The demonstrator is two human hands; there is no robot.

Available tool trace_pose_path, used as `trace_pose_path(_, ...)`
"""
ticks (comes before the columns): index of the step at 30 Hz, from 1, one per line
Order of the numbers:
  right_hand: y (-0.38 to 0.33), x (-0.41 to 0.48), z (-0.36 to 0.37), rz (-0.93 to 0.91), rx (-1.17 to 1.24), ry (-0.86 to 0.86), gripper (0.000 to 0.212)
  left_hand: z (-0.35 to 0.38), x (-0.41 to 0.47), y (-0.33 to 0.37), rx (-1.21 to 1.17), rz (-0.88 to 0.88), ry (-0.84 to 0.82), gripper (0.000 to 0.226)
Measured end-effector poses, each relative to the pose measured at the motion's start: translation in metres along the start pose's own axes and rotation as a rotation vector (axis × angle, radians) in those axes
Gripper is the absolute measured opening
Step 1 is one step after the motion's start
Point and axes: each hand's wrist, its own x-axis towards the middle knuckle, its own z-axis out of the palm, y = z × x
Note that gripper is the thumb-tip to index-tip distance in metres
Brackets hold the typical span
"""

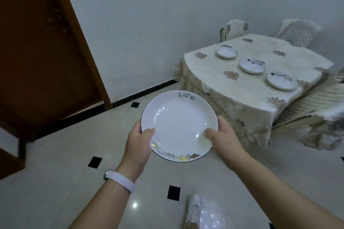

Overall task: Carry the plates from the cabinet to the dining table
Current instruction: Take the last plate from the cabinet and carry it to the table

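- Head view shows your two forearms reaching forward from the bottom edge, the left one wearing a pale wristband [121,178]
- Your left hand [138,141] grips the near left rim of the plate [178,122]; its thumb [149,131] lies on top, just inside the rim
- Your right hand [223,135] clamps the near right rim the same way, thumb pressed on the upper face
- You hold that plate roughly level in the air above the tiled floor [74,154], well short of the dining table [242,87]; "Life" is written on its far rim and a cartoon border runs along the near rim
- Hidden: your other fingers go under the plate and cannot be seen, and the frame cuts off your right forearm
- Cut off at the left edge is the brown door [46,52]; the near chair [316,102] at the right is blurred and cropped, and the two far chairs show only their covered backs
- Three table plates [252,66] sit in a diagonal row, apart from one another, their patterns too small to read
- Open floor lies between your plate and the table's near corner, where the cloth hangs low; a broad strip of cloth runs between the row and the near edge
- Your white shoe [194,210] stands on the floor below the plate
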Motion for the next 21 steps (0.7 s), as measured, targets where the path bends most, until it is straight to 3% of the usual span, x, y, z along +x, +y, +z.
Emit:
trace_pose_path(7, 0.000, 0.105, -0.003, 0.034, 0.050, -0.019, 0.032, 0.037, 0.099, -0.004, 0.062, -0.007, 0.034, 0.032)
trace_pose_path(13, -0.017, 0.204, -0.053, 0.030, 0.098, 0.052, 0.037, 0.114, 0.197, 0.006, 0.080, -0.020, -0.026, 0.036)
trace_pose_path(21, -0.037, 0.288, -0.108, 0.012, 0.102, 0.146, 0.028, 0.195, 0.282, 0.021, 0.086, 0.036, -0.106, 0.035)
